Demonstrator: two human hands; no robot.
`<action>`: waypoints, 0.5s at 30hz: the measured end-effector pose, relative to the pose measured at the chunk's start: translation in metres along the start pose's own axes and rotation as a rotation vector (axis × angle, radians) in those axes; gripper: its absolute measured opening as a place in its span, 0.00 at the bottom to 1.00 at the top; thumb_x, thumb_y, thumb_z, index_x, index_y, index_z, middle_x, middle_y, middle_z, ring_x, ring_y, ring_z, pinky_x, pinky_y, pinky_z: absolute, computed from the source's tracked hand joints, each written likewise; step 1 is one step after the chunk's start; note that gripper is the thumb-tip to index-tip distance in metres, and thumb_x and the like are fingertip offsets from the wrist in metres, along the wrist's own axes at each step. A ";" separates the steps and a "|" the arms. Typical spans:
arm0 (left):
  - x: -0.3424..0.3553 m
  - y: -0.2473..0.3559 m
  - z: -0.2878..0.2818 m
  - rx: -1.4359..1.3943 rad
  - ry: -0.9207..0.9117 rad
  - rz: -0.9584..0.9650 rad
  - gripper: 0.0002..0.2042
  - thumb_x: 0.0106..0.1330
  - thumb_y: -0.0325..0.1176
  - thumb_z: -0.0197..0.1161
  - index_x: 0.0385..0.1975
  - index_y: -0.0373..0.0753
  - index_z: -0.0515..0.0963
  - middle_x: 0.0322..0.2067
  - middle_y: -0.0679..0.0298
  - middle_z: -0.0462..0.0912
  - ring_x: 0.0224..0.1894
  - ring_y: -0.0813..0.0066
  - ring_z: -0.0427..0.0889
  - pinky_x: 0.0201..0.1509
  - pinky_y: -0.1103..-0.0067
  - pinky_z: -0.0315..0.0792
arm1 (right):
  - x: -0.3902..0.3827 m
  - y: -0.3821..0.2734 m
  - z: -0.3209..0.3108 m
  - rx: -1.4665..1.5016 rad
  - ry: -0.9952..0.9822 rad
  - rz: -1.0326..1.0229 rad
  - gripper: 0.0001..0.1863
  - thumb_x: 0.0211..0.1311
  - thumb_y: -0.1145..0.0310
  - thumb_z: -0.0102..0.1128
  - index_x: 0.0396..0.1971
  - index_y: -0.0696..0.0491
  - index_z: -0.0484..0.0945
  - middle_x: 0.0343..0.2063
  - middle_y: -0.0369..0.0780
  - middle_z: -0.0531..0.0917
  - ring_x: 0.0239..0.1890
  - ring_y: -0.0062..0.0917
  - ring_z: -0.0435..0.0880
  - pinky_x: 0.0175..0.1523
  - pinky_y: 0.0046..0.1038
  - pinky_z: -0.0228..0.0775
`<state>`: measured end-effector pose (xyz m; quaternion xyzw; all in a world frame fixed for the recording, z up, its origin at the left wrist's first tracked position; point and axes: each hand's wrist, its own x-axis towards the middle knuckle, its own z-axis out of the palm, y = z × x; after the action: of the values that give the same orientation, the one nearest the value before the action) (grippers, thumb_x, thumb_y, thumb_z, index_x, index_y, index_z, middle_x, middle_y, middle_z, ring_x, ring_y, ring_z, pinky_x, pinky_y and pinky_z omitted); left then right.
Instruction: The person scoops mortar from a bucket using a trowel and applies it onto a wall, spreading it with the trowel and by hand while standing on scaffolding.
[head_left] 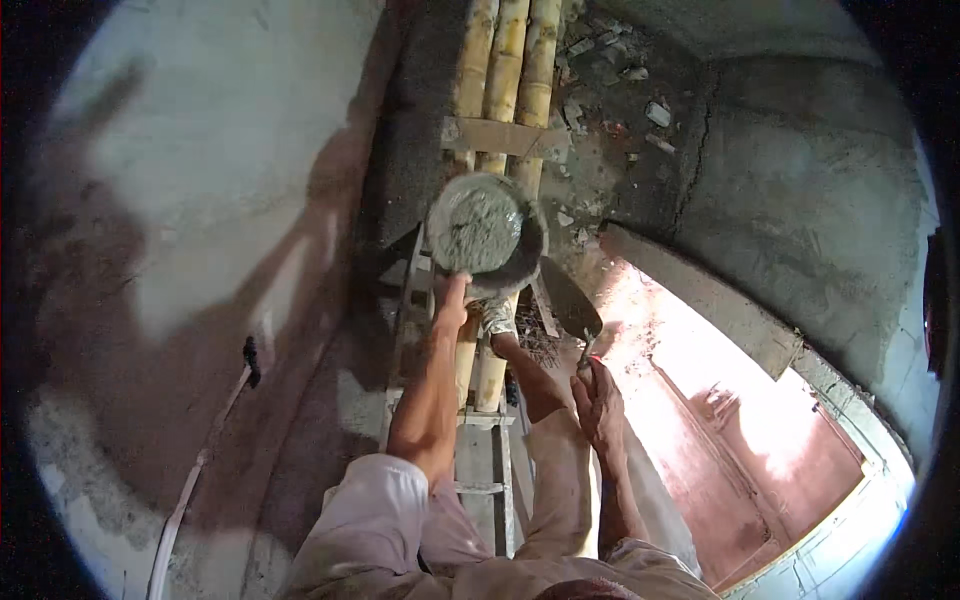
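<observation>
Here, the left hand (455,293) is closed on the edge of a round pan (534,258) at its seven o'clock, fingers mostly hidden beneath. The pan sits just toward twelve from mid-view, with grey wet mortar (475,228) inside. At the pan's five o'clock, the right hand (598,405) curls round the handle of a trowel (570,303), its blade pointing toward eleven, near the rim. Bamboo poles (506,75) run up to twelve.

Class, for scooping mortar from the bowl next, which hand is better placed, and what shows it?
Most likely the right hand: it holds the trowel, whose blade is beside the bowl of mortar. The left hand is occupied, holding the bowl's near edge.
</observation>
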<state>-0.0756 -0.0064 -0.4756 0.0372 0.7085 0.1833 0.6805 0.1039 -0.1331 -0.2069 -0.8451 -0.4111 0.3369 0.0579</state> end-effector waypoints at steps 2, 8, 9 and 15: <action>-0.030 0.014 -0.056 -0.049 0.124 -0.095 0.24 0.45 0.32 0.63 0.45 0.41 0.68 0.46 0.58 0.67 0.46 0.63 0.68 0.42 0.65 0.71 | -0.010 -0.037 -0.016 0.090 -0.096 0.072 0.19 0.59 0.66 0.57 0.49 0.57 0.70 0.37 0.50 0.79 0.40 0.46 0.78 0.43 0.40 0.70; -0.246 0.045 -0.125 -0.040 0.408 -0.084 0.37 0.49 0.31 0.62 0.62 0.42 0.55 0.52 0.55 0.64 0.47 0.60 0.69 0.42 0.67 0.71 | -0.042 -0.096 -0.080 -0.186 -0.293 -0.101 0.20 0.62 0.53 0.52 0.50 0.47 0.69 0.38 0.48 0.79 0.37 0.48 0.79 0.39 0.46 0.71; -0.287 0.067 -0.144 -0.059 0.388 -0.114 0.41 0.51 0.31 0.61 0.67 0.41 0.47 0.57 0.52 0.63 0.53 0.59 0.69 0.48 0.65 0.71 | -0.050 -0.126 -0.093 -0.196 -0.356 -0.126 0.19 0.62 0.54 0.51 0.48 0.49 0.70 0.37 0.47 0.79 0.37 0.46 0.79 0.38 0.45 0.71; -0.450 0.088 -0.251 0.135 0.583 0.152 0.28 0.53 0.29 0.59 0.57 0.29 0.62 0.49 0.53 0.71 0.50 0.60 0.71 0.56 0.72 0.64 | -0.102 -0.202 -0.122 -0.251 -0.381 -0.638 0.23 0.61 0.58 0.53 0.56 0.44 0.65 0.35 0.47 0.79 0.32 0.47 0.80 0.35 0.46 0.72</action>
<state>-0.3067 -0.1127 -0.0191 0.0811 0.8797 0.1890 0.4287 0.0022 -0.0533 0.0156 -0.5976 -0.6945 0.4000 -0.0217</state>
